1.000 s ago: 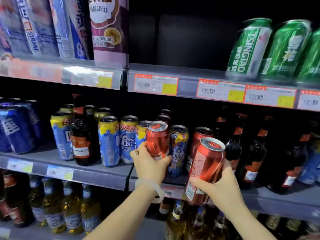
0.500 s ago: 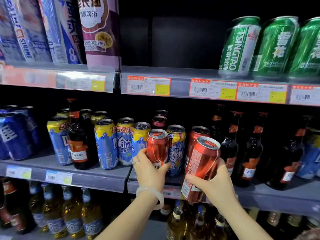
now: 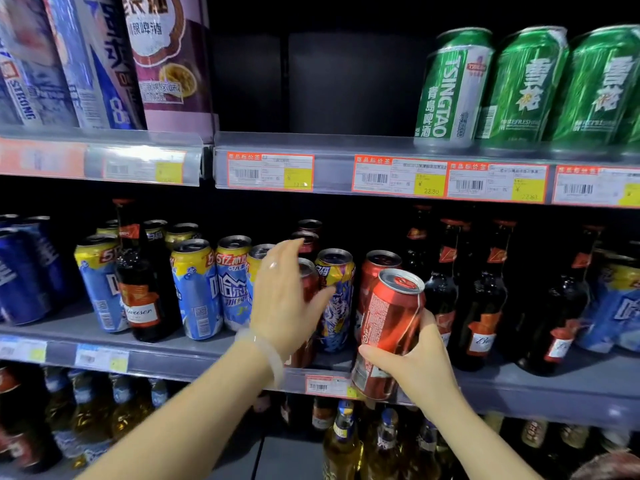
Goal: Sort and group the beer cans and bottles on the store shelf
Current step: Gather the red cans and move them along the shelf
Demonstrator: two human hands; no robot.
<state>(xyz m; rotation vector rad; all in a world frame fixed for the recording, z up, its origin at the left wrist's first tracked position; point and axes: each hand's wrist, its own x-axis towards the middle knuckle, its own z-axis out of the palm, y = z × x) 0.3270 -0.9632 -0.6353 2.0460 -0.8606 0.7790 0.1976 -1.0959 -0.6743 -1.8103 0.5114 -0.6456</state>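
Observation:
My right hand [image 3: 426, 365] grips a red beer can [image 3: 388, 323], tilted left, in front of the middle shelf's edge [image 3: 156, 358]. My left hand [image 3: 284, 306] is spread with straight fingers against a second red can [image 3: 309, 282] that stands at the shelf's front; the hand hides most of it. Another red can [image 3: 375, 268] stands just behind the tilted one. A tiger-patterned can [image 3: 337, 296] stands between the two hands. To the left are blue-and-yellow cans [image 3: 195, 289] with a dark Budweiser bottle [image 3: 138, 289] among them.
Dark brown bottles [image 3: 481, 299] fill the middle shelf to the right. Dark blue cans [image 3: 20, 271] stand at far left. Green Tsingtao cans [image 3: 450, 88] and tall blue and purple cans [image 3: 166, 64] are on the top shelf. Golden bottles [image 3: 343, 438] stand below.
My left hand set its red can down at the shelf's front and opened its fingers. The right hand kept its tilted red can at about the same spot.

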